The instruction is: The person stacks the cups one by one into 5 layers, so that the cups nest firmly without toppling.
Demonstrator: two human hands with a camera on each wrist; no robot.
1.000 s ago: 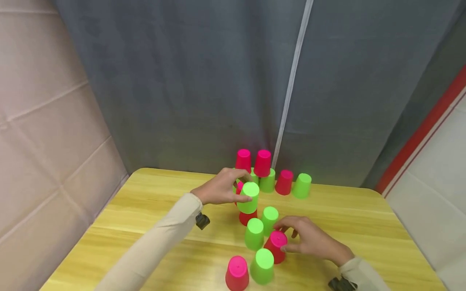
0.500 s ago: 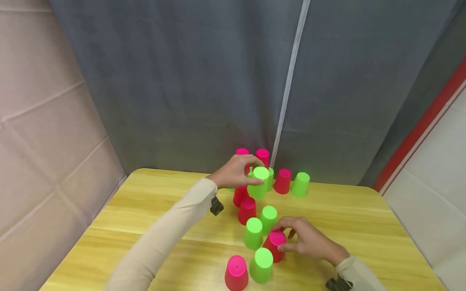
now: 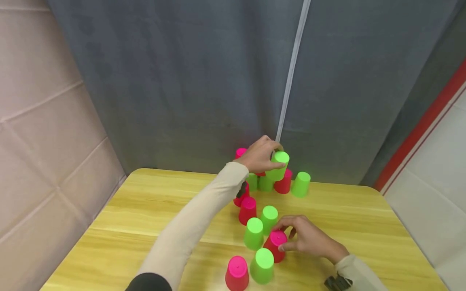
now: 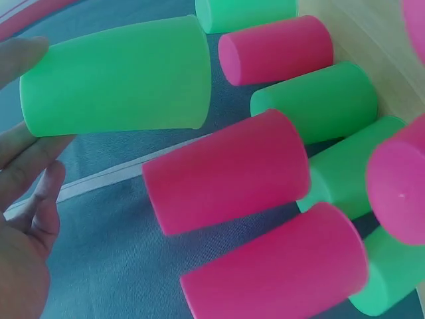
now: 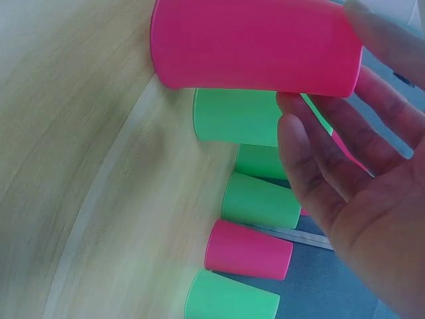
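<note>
Head view: left hand (image 3: 259, 155) holds a green cup (image 3: 278, 165) upside down above the far cup stack (image 3: 269, 182) at the tabletop (image 3: 145, 218) back edge; a bumped sleeve could likely topple the near cups (image 3: 255, 232), which crowd the reach. Left wrist view: fingers (image 4: 30, 159) curl round the green cup, pink cups (image 4: 229, 173) just beneath. Right wrist view: right hand (image 5: 358, 199) grips a pink cup (image 5: 255, 46) standing on the tabletop, more cups beside it.
</note>
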